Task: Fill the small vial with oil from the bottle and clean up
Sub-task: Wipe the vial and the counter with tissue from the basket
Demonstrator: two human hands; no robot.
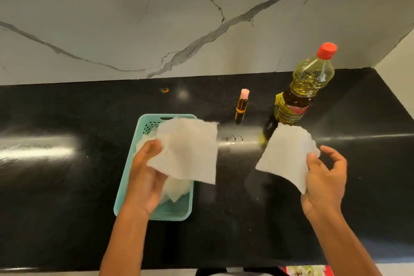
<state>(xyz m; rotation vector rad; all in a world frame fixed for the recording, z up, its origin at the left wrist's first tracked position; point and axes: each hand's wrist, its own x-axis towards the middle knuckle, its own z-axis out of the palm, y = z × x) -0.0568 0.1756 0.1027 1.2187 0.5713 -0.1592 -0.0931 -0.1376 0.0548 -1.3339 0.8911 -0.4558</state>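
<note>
A small vial of amber oil with a pink cap stands upright on the black counter. To its right stands the oil bottle with a red cap, closed. A few oil drops glisten on the counter in front of the vial. My left hand holds a white paper tissue above a teal basket. My right hand pinches a second white tissue in front of the bottle's base. Both tissues hang in the air, apart from each other.
The teal basket holds more white tissues. A marble wall rises behind the counter. A small orange speck lies near the wall. The counter's front edge runs along the bottom, with a colourful packet below it.
</note>
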